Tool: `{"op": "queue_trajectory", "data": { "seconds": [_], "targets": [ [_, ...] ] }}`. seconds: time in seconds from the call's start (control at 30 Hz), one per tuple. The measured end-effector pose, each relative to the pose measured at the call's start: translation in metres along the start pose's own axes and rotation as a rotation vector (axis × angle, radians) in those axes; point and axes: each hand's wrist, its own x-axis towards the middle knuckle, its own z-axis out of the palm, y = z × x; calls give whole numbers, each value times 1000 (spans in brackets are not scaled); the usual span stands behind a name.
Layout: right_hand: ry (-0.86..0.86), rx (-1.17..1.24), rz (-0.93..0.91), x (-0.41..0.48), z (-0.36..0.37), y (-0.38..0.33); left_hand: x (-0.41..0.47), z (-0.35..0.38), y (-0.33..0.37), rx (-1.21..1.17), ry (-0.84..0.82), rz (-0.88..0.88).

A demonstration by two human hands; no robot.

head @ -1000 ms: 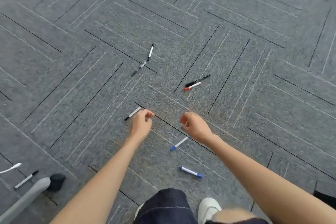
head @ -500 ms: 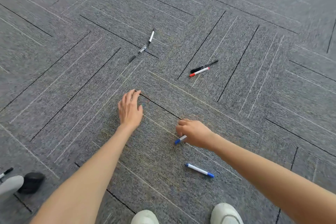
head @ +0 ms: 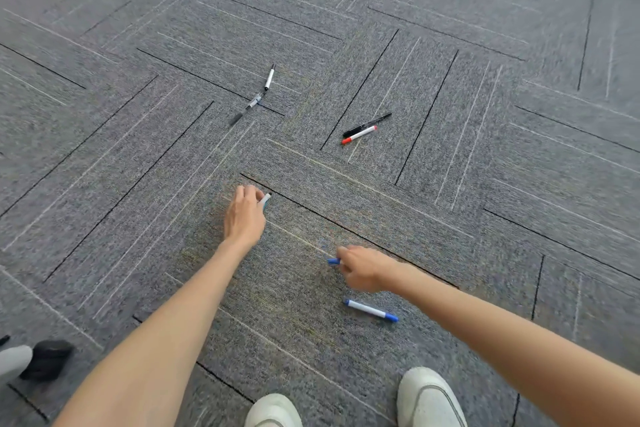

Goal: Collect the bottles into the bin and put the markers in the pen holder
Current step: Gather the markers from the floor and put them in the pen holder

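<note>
The left hand (head: 244, 215) curls its fingers round a white marker with a black cap (head: 266, 199), down at the grey striped carpet tiles (head: 138, 184). The right hand (head: 363, 269), blurred and apart from the left, pinches a blue-capped marker (head: 333, 261), only its blue end showing. A second white marker with blue ends (head: 371, 310) lies near it. Farther out lie a red-capped white marker (head: 359, 134) just beside a slim black pen (head: 367, 124), and, well apart to their left, a black-tipped white marker (head: 269, 77) near a dark marker (head: 247, 110)
</note>
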Motion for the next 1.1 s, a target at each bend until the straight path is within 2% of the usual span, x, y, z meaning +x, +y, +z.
{"op": "queue_trajectory", "data": {
  "seconds": [0.13,0.27,0.6,0.77,0.87,1.1],
  "targets": [
    [-85,-158,25,-17,7,5,-5,3,21,-40,-58,86],
    [-60,-295,9,-29,19,4,-7,5,33,12,-122,152],
    [140,-149,41,3,-22,14,-8,7,59,-72,-263,176],
    [292,-117,98,27,-62,33,10,10,76,-221,-307,136],
    [348,-87,161,40,-84,50,25,16,85,-265,-304,129],
    [385,50,236,61,-123,87,70,34,115,-161,-243,199]
  ]
}}
